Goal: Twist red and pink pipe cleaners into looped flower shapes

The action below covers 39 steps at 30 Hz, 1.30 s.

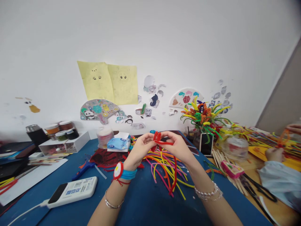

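Note:
Both my hands are raised over a blue mat (pixel 145 207) and pinch a red pipe cleaner (pixel 158 138) that is bent into loops at its top. My left hand (pixel 138 150) grips its left side with fingers closed; my right hand (pixel 178 147) grips its right side, and the red tail hangs down to the mat. Under the hands lies a loose heap of coloured pipe cleaners (pixel 164 169), yellow, pink, orange and red. My left wrist wears a blue band with a red and white round badge.
A white power bank (pixel 72 191) with cable lies front left. Behind are a tissue pack (pixel 118 142), a tub, jars on a white box (pixel 63 142) and a pipe-cleaner bouquet (pixel 204 117). Black scissors (pixel 258 188) lie right, where another person's hands (pixel 274 153) work.

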{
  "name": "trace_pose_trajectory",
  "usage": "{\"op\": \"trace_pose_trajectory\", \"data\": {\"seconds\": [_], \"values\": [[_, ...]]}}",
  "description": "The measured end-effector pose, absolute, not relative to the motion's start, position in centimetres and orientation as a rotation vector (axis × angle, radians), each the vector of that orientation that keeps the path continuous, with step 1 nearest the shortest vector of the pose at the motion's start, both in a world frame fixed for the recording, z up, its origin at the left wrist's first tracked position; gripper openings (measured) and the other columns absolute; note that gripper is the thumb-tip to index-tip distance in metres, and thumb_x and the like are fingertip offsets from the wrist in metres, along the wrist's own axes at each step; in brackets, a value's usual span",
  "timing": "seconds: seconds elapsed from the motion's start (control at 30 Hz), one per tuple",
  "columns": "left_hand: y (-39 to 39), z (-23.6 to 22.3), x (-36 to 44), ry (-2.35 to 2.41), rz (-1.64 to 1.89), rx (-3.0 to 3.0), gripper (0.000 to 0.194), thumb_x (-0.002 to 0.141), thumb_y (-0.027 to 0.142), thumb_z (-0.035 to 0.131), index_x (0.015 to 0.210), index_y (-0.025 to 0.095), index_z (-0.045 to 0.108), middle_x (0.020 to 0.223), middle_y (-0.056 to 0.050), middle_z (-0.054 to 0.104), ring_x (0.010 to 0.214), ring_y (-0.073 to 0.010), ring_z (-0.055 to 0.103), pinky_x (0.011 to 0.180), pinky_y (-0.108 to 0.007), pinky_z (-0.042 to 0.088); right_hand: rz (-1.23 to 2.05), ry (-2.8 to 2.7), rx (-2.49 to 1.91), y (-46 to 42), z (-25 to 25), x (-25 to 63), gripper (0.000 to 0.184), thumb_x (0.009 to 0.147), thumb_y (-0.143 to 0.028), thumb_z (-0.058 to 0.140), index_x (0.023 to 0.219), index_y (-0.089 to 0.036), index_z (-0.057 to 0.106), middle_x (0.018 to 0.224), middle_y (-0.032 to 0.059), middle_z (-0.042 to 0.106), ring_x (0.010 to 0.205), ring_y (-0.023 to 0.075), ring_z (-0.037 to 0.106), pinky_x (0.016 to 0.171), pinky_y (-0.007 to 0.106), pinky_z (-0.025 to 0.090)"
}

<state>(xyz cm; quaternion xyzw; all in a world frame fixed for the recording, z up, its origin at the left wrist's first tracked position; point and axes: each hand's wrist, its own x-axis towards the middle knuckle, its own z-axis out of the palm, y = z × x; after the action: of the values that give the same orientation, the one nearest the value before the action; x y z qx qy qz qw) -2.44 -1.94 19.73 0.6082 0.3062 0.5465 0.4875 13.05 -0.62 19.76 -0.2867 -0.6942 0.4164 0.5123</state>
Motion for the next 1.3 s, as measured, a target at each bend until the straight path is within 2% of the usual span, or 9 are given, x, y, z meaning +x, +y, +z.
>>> {"op": "trace_pose_trajectory", "data": {"seconds": [0.13,0.23,0.47,0.63,0.7,0.8,0.9,1.13,1.3], "values": [[-2.1,19.9,-2.3,0.777,1.359,1.513,0.018,0.068,0.023,0.062,0.082,0.014,0.056,0.074,-0.001,0.058,0.068,-0.0106,0.054,0.066,-0.023,0.043,0.836,-1.669,-0.702,-0.2,19.6,13.1,0.02,0.07,-0.027,0.059,0.086,-0.015,0.062,0.088,0.0054,0.065,0.08,0.0182,0.06,0.074,0.032,0.048],[-2.3,20.0,-2.2,0.803,1.363,1.563,0.019,0.07,0.029,0.061,0.08,0.014,0.056,0.072,-0.002,0.058,0.066,-0.0111,0.054,0.064,-0.024,0.043,0.772,-1.685,-0.722,-0.2,19.7,12.9,0.018,0.07,-0.027,0.058,0.084,-0.016,0.062,0.086,0.0051,0.065,0.082,0.0193,0.059,0.077,0.033,0.047],[-2.5,20.2,-2.5,0.744,1.339,1.592,0.02,0.072,0.028,0.058,0.085,0.014,0.058,0.07,-0.002,0.056,0.063,-0.0106,0.051,0.061,-0.023,0.042,0.734,-1.687,-0.694,-0.8,19.8,12.6,0.017,0.072,-0.025,0.056,0.087,-0.017,0.059,0.082,0.0046,0.064,0.075,0.0169,0.06,0.069,0.029,0.049],[-2.2,20.1,-2.7,0.541,1.268,1.394,0.008,0.07,0.017,0.048,0.07,0.013,0.055,0.069,-0.003,0.054,0.068,-0.0122,0.052,0.067,-0.024,0.042,0.757,-1.699,-0.682,-1.1,19.8,12.4,0.012,0.072,-0.024,0.056,0.081,-0.017,0.06,0.081,0.0042,0.064,0.075,0.0165,0.06,0.068,0.028,0.048],[-1.7,19.8,-2.8,0.445,1.244,1.299,0.01,0.068,0.015,0.043,0.064,0.014,0.053,0.068,-0.003,0.053,0.067,-0.0125,0.052,0.068,-0.026,0.043,0.744,-1.728,-0.684,-1.2,19.9,12.4,0.012,0.072,-0.025,0.056,0.08,-0.016,0.06,0.08,0.0039,0.063,0.066,0.0141,0.058,0.061,0.026,0.047],[-0.9,19.3,-2.8,0.382,1.292,1.174,0.012,0.065,0.016,0.04,0.056,0.015,0.047,0.063,-0.001,0.048,0.061,-0.0115,0.049,0.067,-0.027,0.043,0.661,-1.798,-0.737,-1.6,20.0,12.6,0.019,0.067,-0.025,0.06,0.085,-0.018,0.061,0.081,0.0025,0.063,0.048,0.0074,0.046,0.045,0.021,0.039],[-0.3,18.9,-2.8,0.381,1.359,1.144,0.011,0.061,0.015,0.039,0.051,0.016,0.043,0.061,-0.001,0.045,0.06,-0.0117,0.046,0.068,-0.029,0.043,0.63,-1.853,-0.783,-1.8,20.2,12.8,0.027,0.065,-0.023,0.062,0.091,-0.02,0.06,0.086,0.0013,0.063,0.043,0.0047,0.038,0.04,0.02,0.032],[0.0,18.7,-2.8,0.352,1.425,1.252,0.015,0.066,0.017,0.04,0.064,0.014,0.055,0.074,-0.004,0.055,0.074,-0.015,0.051,0.079,-0.031,0.04,0.555,-1.847,-0.782,-1.6,19.9,12.7,0.017,0.071,-0.026,0.058,0.085,-0.018,0.063,0.072,0.0012,0.063,0.052,0.01,0.049,0.049,0.022,0.038],[-0.1,18.9,-3.2,0.398,1.487,1.355,0.024,0.069,0.016,0.041,0.084,0.014,0.059,0.092,-0.006,0.058,0.091,-0.0186,0.053,0.086,-0.033,0.037,0.52,-1.753,-0.8,-0.6,19.3,13.0,0.019,0.072,-0.031,0.058,0.085,-0.018,0.064,0.078,0.0039,0.066,0.065,0.0151,0.059,0.058,0.025,0.044]]}}
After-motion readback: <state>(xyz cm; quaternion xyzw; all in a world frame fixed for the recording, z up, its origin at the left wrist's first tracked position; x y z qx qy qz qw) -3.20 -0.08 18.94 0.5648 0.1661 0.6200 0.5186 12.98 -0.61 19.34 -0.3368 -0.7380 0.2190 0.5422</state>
